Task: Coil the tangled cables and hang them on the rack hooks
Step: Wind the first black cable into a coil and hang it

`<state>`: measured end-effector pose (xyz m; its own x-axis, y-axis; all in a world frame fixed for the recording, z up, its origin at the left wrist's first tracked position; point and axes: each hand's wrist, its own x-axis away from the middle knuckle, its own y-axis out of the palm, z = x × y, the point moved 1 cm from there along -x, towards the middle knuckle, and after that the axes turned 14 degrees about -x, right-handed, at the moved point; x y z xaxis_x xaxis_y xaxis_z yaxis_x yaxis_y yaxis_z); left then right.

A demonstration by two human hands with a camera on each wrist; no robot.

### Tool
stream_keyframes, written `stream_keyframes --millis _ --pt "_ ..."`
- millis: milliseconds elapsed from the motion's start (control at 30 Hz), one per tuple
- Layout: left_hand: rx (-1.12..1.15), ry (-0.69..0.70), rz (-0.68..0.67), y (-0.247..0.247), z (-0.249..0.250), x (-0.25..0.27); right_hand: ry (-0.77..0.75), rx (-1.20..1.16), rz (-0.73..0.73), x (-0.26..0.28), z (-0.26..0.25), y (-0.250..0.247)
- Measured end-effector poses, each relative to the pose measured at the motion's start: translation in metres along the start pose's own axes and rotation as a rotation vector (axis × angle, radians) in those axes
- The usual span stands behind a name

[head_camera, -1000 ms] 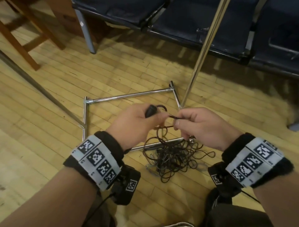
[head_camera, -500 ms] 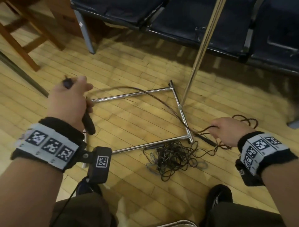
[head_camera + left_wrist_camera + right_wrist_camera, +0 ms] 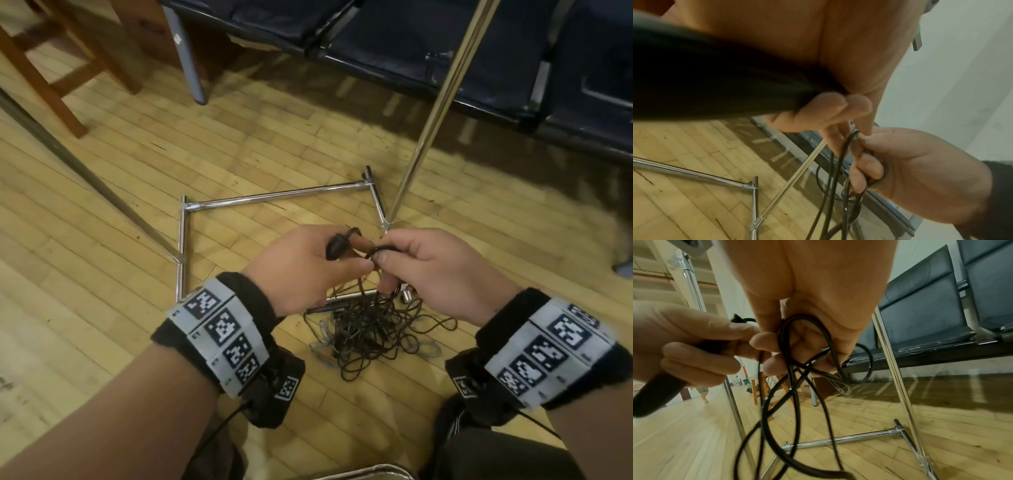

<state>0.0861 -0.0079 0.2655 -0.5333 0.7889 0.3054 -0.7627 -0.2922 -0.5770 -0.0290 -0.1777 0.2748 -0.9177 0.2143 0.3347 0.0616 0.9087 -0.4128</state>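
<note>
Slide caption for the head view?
Both hands, left hand and right hand, loop black cable above the floor tangle.

The floor [image 3: 102,274] is of light wood strips, smooth, with a soft shine and small dark scratches. The rack [image 3: 274,198] is of metal tube with a bright chrome finish, very glossy, and it mirrors the room. The cable [image 3: 789,353] has a black cover that looks like rubber or plastic, smooth and a little shiny. The plug [image 3: 336,247] is black and matt. The seats [image 3: 394,31] have dark blue padding like leather or vinyl, slightly glossy, with worn, peeling edges, on grey painted metal legs. The chair [image 3: 61,85] is of brown wood. The wristbands [image 3: 219,329] are black fuzzy cloth with grey matt plates.
</note>
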Motion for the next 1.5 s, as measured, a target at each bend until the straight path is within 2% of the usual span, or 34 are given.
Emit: stream_keyframes --millis 233,300,433,500,633,800,867,967,1033,1167,1233,1300,1400,1500 --pt "0.056 0.011 0.018 0.001 -0.004 -0.007 -0.016 -0.006 -0.022 0.006 0.003 -0.005" --pt "0.147 -0.012 0.056 -0.001 -0.009 -0.010 -0.023 0.015 -0.001 0.005 0.008 -0.008" --pt "0.475 -0.104 0.269 -0.022 -0.026 -0.012 0.046 0.128 0.024 -0.001 0.031 -0.022" --pt "0.566 -0.155 0.376 -0.035 -0.035 -0.010 0.090 0.197 0.024 -0.003 0.044 -0.029" --pt "0.626 -0.207 0.518 -0.048 -0.046 -0.005 0.153 0.239 0.027 -0.010 0.057 -0.034" --pt "0.808 -0.327 0.807 -0.087 -0.062 0.006 0.402 0.498 -0.022 -0.008 0.080 -0.047" --pt "0.728 -0.396 0.839 -0.097 -0.070 0.013 0.440 0.507 -0.015 -0.005 0.085 -0.049" --pt "0.309 -0.431 0.701 -0.080 -0.064 0.019 0.365 0.381 -0.034 -0.008 0.073 -0.038" --pt "0.127 -0.373 0.572 -0.061 -0.053 0.018 0.264 0.356 -0.041 -0.010 0.054 -0.027" --pt "0.104 -0.171 0.209 -0.026 -0.026 0.011 0.091 0.363 -0.091 -0.008 0.018 -0.004" --pt "0.062 -0.077 0.030 -0.011 -0.016 0.008 0.032 0.283 -0.103 -0.006 0.009 0.005" --pt "0.018 -0.033 -0.088 -0.001 -0.008 0.006 -0.005 0.183 -0.089 -0.003 0.004 0.009" --pt "0.011 -0.025 -0.143 0.002 -0.004 0.003 -0.030 0.113 -0.028 -0.001 0.005 0.003" --pt "0.082 0.006 -0.068 0.004 -0.002 0.001 -0.027 0.132 -0.005 -0.002 0.013 -0.003"
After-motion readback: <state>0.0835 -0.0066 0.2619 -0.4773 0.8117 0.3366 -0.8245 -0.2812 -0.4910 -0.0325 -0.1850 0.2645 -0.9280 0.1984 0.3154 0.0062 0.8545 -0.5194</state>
